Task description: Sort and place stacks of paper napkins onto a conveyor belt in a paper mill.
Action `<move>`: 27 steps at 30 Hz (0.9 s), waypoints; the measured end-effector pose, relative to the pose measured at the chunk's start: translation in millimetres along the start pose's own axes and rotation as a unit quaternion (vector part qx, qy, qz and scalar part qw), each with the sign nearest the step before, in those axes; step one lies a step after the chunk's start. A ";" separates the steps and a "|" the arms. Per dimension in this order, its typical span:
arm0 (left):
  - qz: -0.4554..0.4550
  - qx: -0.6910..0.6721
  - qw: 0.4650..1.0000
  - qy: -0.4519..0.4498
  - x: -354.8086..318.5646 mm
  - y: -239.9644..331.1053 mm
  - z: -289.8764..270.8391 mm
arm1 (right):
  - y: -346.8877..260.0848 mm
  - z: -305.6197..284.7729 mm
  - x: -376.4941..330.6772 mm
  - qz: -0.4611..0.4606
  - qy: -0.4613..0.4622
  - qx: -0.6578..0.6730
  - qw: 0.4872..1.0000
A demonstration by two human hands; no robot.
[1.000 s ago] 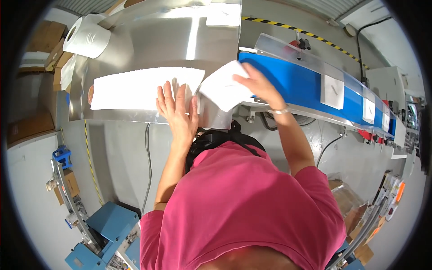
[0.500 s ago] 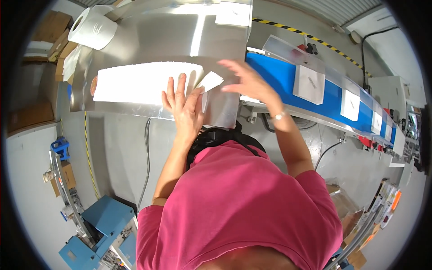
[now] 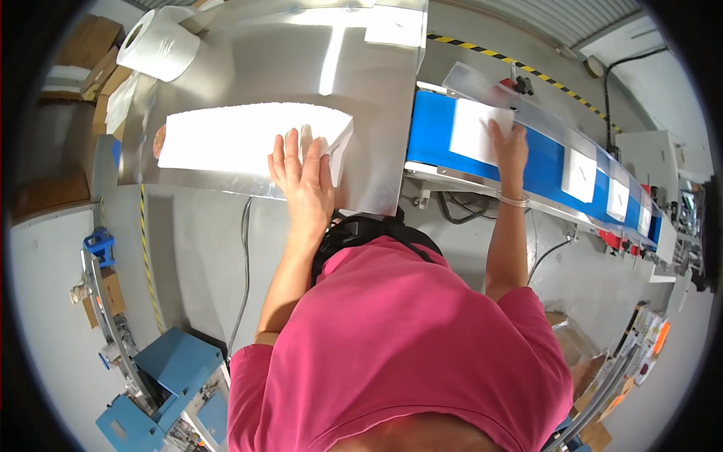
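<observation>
A long row of stacked white sheets [image 3: 226, 139] lies on the shiny metal table, its right end slightly raised and fanned. My left hand [image 3: 303, 169] rests on the stack near that right end, fingers stretched out and apart. To the right, on the blue conveyor belt [image 3: 429, 124], lies a flat white square sheet [image 3: 471, 134]. My right hand [image 3: 510, 151] has its thumb and bent fingers at this sheet's right edge, seeming to pinch it. Further right along the belt lies another white sheet [image 3: 579, 175] with a small grey mark.
Several more white sheets sit toward the belt's far right end. A clear guard [image 3: 553, 128] runs along its far side. A large white roll [image 3: 158, 45] stands at the metal table's [image 3: 263, 68] back left. Another white sheet [image 3: 393, 29] lies at its back right corner.
My right hand has moved right from beside the stack to the belt, where a white sheet now lies under it. Earlier belt sheets have shifted right. My left hand stays on the stack.
</observation>
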State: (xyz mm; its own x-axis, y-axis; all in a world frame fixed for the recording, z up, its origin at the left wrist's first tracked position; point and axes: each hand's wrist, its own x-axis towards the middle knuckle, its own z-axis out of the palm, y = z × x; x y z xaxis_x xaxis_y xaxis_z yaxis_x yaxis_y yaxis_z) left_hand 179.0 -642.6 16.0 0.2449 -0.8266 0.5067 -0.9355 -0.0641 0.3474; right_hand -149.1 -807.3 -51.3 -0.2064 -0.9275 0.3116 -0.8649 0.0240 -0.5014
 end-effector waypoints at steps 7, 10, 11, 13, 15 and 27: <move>0.010 -0.004 1.000 -0.028 -0.2 -3.6 -3.5 | -146.1 2.6 -35.0 -0.214 -0.400 0.297 0.840; 0.032 -0.034 0.998 -0.045 6.0 1.8 -4.3 | -166.8 37.5 -44.9 -0.356 -0.378 0.287 0.805; 0.026 -0.049 0.998 -0.042 7.0 0.6 -7.1 | -173.6 44.1 -44.0 -0.444 -0.279 0.269 0.808; -0.022 -0.068 0.997 -0.019 7.1 -2.9 -7.8 | -162.7 35.9 -42.9 -0.258 -0.421 0.376 0.784; -0.030 -0.055 0.998 -0.004 7.4 -10.6 -6.1 | -129.9 43.9 -43.6 -0.021 -0.460 0.496 0.736; -0.044 -0.037 0.998 -0.009 8.5 -12.4 -10.6 | -84.4 -3.7 -11.4 -0.195 -0.134 0.038 0.971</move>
State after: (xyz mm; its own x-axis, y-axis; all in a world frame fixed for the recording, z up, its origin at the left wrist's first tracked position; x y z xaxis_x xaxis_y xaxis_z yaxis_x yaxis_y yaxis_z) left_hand 195.4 -642.9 24.3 0.3197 -0.8291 0.4587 -0.8894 -0.0956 0.4470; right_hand -75.4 -797.3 -9.5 0.2651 -0.9246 0.2734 -0.8155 -0.3663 -0.4481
